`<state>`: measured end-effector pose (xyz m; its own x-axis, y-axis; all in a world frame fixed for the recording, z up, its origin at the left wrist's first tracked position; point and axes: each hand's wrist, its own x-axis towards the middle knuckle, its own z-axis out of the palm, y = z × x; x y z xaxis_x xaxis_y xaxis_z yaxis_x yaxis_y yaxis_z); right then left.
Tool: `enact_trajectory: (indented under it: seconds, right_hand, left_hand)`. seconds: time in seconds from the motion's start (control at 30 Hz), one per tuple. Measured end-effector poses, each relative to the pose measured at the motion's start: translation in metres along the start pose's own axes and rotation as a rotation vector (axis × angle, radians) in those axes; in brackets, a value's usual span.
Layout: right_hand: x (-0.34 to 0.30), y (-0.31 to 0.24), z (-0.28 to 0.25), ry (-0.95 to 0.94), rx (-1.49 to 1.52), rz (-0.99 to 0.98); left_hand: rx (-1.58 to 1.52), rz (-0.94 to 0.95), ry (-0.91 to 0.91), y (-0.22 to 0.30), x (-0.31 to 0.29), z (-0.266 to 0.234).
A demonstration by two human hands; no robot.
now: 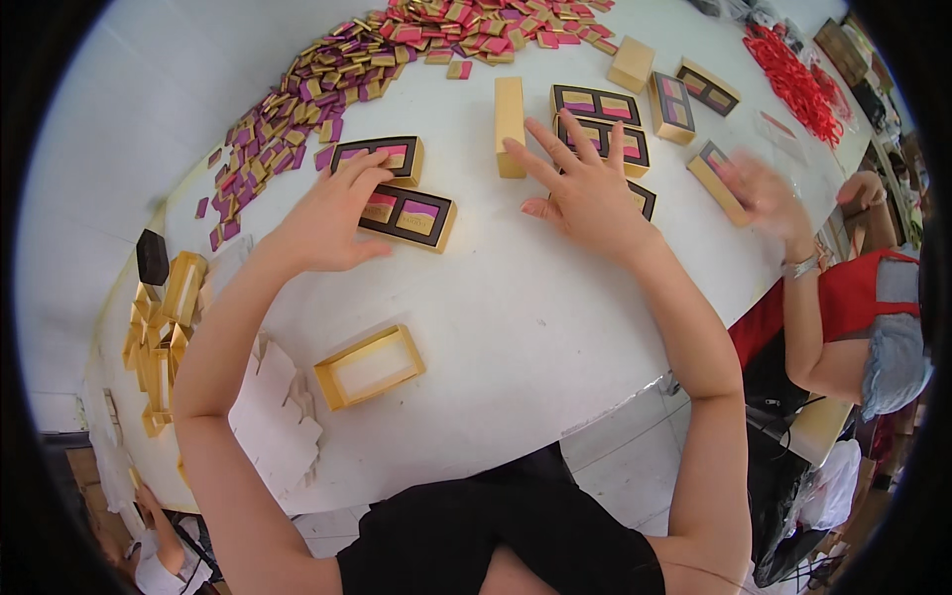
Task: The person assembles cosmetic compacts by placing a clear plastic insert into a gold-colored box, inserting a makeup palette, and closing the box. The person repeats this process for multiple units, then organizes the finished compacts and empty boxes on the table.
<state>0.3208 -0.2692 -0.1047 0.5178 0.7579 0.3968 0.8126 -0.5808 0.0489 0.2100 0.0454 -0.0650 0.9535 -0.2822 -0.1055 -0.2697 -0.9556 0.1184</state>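
Observation:
My left hand (pixel 337 216) straddles the left end of a gold box (pixel 448 230) with a dark insert, fingers on its far side and thumb on its near side. Pink-and-gold and purple-and-gold wrapped squares (pixel 417 215) sit in its compartments. The fingertips overlap a second filled box (pixel 415 159) just behind. My right hand (pixel 593 198) is spread over a group of filled boxes (pixel 598 103), fingers apart and holding nothing. Its fingers partly cover the nearer boxes in that group. A tall gold box (pixel 509 119) stands beside the right fingertips.
Loose wrapped squares (pixel 337 74) are heaped along the far left edge. A gold sleeve (pixel 370 367) lies in front, with white card inserts (pixel 273 416) and more gold sleeves (pixel 164 337) at left. At right, a co-worker's blurred hand (pixel 773 203) touches another box (pixel 716 183); red ribbon (pixel 793 79) lies beyond.

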Motion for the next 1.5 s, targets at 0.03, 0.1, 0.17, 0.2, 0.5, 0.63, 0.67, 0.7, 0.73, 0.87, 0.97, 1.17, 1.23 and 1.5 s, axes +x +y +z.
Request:
enact_trajectory:
  seconds: [0.03, 0.1, 0.17, 0.2, 0.5, 0.63, 0.67, 0.7, 0.73, 0.87, 0.97, 1.17, 1.23, 1.5]
  right_hand:
    - [0.0, -0.002, -0.002, -0.01, -0.019, 0.007]
    - [0.002, -0.008, -0.006, -0.016, 0.024, -0.084]
    - [0.005, -0.012, -0.005, -0.033, 0.12, -0.162]
    - [0.007, -0.012, -0.001, -0.045, 0.194, -0.191]
    - [-0.012, -0.013, -0.023, 0.0, 0.026, 0.089]
    - [-0.019, 0.008, -0.006, -0.182, -0.213, 0.329]
    - [-0.018, 0.021, -0.003, -0.192, -0.181, 0.381]
    - [-0.014, 0.034, -0.001, -0.195, -0.152, 0.418]
    - [-0.011, 0.049, 0.002, -0.198, -0.121, 0.458]
    - [-0.017, 0.105, 0.016, -0.114, -0.18, 0.499]
    - [-0.02, 0.123, 0.019, -0.161, -0.255, 0.581]
    - [-0.018, 0.126, 0.018, -0.183, -0.327, 0.626]
    - [-0.019, 0.125, 0.015, -0.149, -0.401, 0.615]
    - [0.102, 0.128, 0.011, 0.109, 0.932, 0.516]
  left_hand:
    - [-0.063, -0.022, 0.029, 0.012, 0.001, 0.002]
    - [-0.047, -0.023, 0.078, 0.026, 0.007, 0.008]
    - [-0.111, 0.046, 0.201, 0.029, 0.035, 0.019]
    - [-0.151, 0.088, 0.259, 0.03, 0.05, 0.02]
    - [0.271, 0.134, 0.065, 0.03, 0.079, 0.023]
    - [0.232, 0.169, 0.116, 0.038, 0.096, 0.021]
    - [0.228, 0.188, 0.123, 0.043, 0.11, 0.018]
    - [0.2, 0.226, 0.169, 0.046, 0.123, 0.02]
    - [0.227, 0.272, 0.221, 0.049, 0.141, 0.027]
    - [0.2, 0.255, 0.308, 0.077, 0.203, 0.036]
    - [0.16, 0.233, 0.306, 0.097, 0.229, 0.034]
    - [-0.487, 0.402, 0.418, 0.084, 0.235, 0.034]
    - [-0.28, 0.303, 0.616, 0.055, 0.217, 0.032]
    - [0.165, -0.313, 0.657, -0.184, 0.035, 0.026]
